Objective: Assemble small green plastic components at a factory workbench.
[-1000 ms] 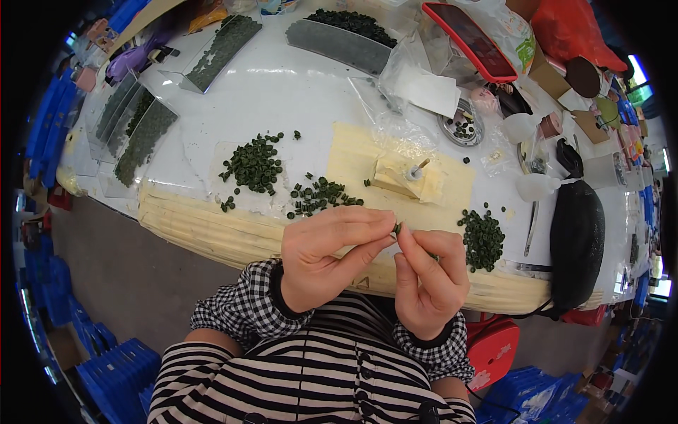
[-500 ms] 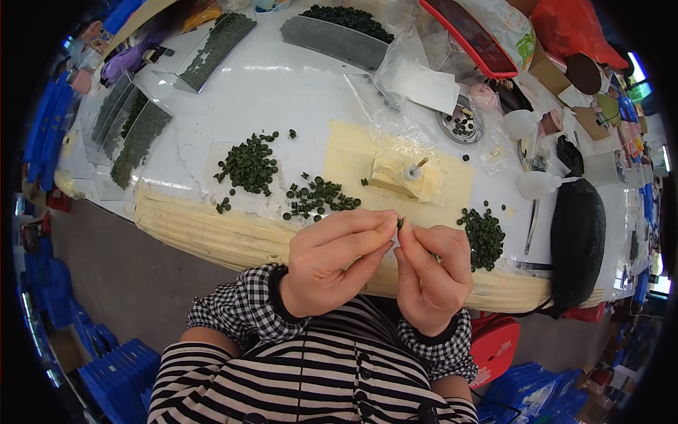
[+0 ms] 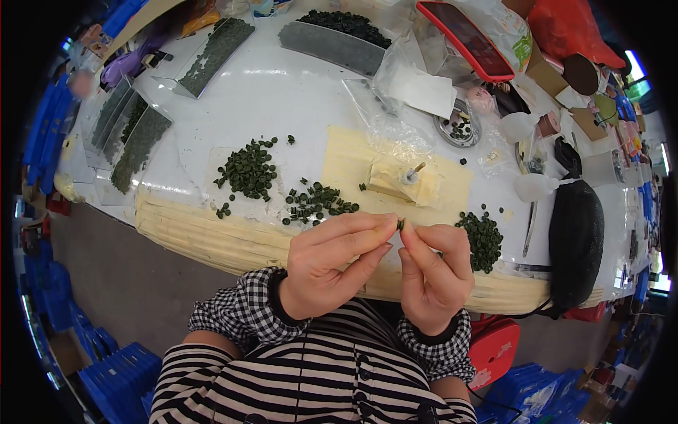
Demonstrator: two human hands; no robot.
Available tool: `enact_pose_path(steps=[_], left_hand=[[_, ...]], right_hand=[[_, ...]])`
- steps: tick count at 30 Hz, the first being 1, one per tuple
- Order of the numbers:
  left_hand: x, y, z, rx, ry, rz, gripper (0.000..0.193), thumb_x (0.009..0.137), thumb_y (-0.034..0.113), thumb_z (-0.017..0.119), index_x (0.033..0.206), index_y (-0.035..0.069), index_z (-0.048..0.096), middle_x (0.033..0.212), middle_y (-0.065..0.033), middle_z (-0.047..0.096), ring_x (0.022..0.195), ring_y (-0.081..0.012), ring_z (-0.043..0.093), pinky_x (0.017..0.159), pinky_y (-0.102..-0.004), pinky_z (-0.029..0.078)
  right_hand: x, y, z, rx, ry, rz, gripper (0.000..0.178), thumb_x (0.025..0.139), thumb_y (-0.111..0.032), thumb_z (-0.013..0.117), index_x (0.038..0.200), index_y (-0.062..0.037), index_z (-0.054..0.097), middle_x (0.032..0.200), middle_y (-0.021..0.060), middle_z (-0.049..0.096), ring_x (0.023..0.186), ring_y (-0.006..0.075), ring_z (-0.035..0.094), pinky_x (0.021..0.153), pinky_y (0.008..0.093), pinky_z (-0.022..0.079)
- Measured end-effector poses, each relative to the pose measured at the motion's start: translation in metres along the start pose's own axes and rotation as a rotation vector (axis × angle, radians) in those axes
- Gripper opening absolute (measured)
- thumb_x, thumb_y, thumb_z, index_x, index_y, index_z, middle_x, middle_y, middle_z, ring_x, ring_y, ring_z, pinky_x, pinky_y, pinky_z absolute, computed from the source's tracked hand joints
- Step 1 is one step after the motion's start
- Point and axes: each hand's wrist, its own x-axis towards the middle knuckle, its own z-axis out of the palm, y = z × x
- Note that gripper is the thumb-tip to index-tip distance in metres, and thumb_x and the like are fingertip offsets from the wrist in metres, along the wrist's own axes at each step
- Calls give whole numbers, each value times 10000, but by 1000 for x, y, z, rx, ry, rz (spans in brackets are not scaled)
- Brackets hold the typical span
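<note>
A bare left hand [image 3: 326,261] and bare right hand [image 3: 439,272] hold one small dark-green disc [image 3: 401,225] where their nearly closed fingertips meet.
From it, two loose dark-green piles [image 3: 247,169] lie toward ten o'clock, another dark-green pile [image 3: 483,242] at three, a cream-yellow pegged block [image 3: 388,181] at twelve; which pieces are finished cannot be told.

On the worktop [image 3: 233,106], two piles [image 3: 248,169] lie left of the block [image 3: 385,182], a third pile [image 3: 482,242] right, the phone [image 3: 466,40] behind.
</note>
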Motion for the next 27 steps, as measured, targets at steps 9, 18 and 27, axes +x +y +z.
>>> enact_pose_path(steps=[9, 18, 27], left_hand=[[-2, 0, -1, 5, -11, 17, 289, 815, -78, 684, 1101, -34, 679, 1067, -172, 683, 918, -252, 685, 774, -291, 552], [-2, 0, -1, 28, -16, 58, 301, 808, -77, 687, 1106, -38, 675, 1081, -176, 678, 937, -269, 684, 791, -304, 554], [-1, -1, 2, 87, 6, 117, 296, 788, -76, 697, 1082, -52, 676, 1050, -184, 682, 934, -290, 685, 786, -318, 561]], right_hand=[[-2, -3, -1, 56, 20, 43, 371, 702, 52, 743, 1066, -18, 722, 917, 83, 639, 783, 229, 588, 682, 315, 482], [-4, -5, -1, 62, 35, 47, 372, 693, 56, 743, 1058, -14, 723, 919, 87, 637, 783, 230, 591, 682, 313, 481], [-1, -2, -1, 13, 21, -25, 385, 663, 34, 763, 1043, -19, 732, 916, 72, 649, 770, 228, 578, 662, 310, 486]])
